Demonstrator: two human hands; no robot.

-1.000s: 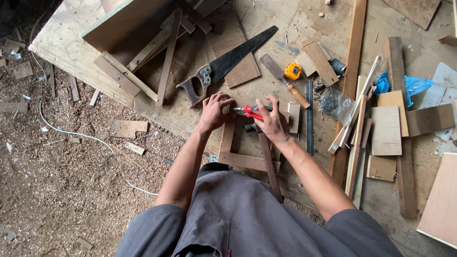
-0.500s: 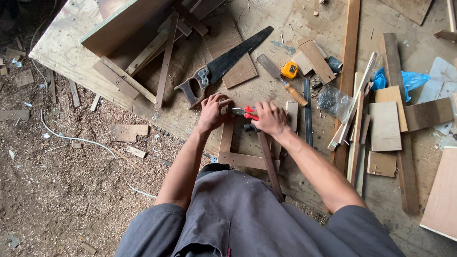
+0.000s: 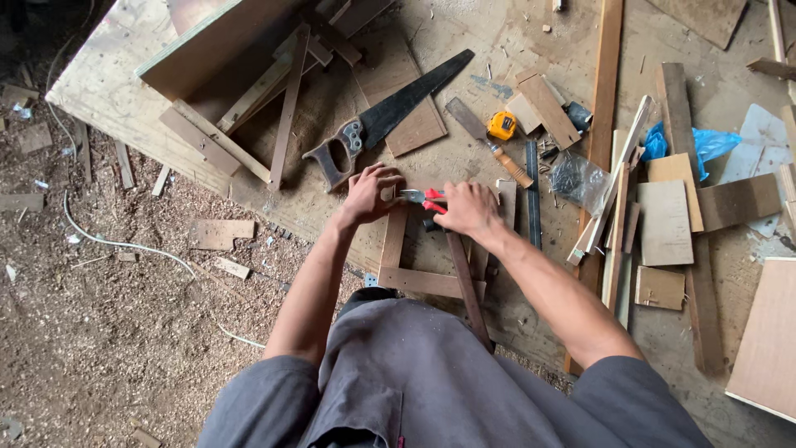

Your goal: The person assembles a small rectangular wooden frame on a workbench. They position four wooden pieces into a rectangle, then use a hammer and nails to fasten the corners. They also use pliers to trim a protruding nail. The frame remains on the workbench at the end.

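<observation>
While flat on the plywood sheet, wooden frame is pinned by left hand; red-handled pliers are clenched in right hand, jaws apparently closed. Slippage could pinch fingers.

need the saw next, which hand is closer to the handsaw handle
Left. The left hand rests on the wooden frame just below and right of the handsaw handle, almost touching it. The right hand, holding red-handled pliers, sits farther right.
</observation>
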